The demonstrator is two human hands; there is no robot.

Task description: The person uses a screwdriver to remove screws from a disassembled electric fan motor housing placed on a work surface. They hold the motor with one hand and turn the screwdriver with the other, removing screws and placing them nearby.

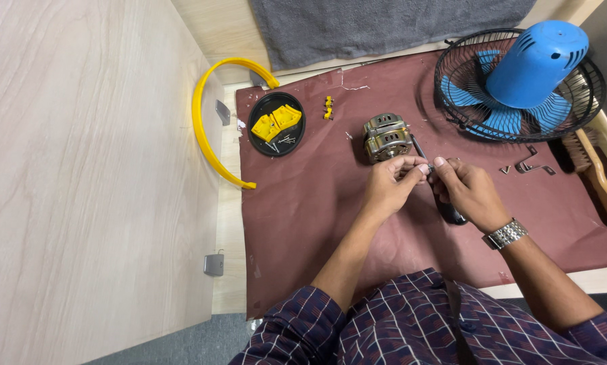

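Observation:
My left hand (pixel 391 184) and my right hand (pixel 467 190) meet over the maroon mat (pixel 303 203), fingertips pinched together around a very small part that I cannot make out. A black-handled tool (pixel 452 215) lies under my right hand, and its thin shaft (pixel 418 146) runs up past my fingers toward a metal fan motor (pixel 386 137) standing just beyond them. A metal watch sits on my right wrist.
A black round dish (pixel 276 124) with yellow plastic pieces and screws stands left of the motor. Small yellow clips (pixel 328 107) lie nearby. A yellow curved ring (pixel 205 122) rests at the mat's left edge. A blue fan in a black grille (pixel 519 81), metal brackets (pixel 529 165) and a wooden brush (pixel 597 172) lie right.

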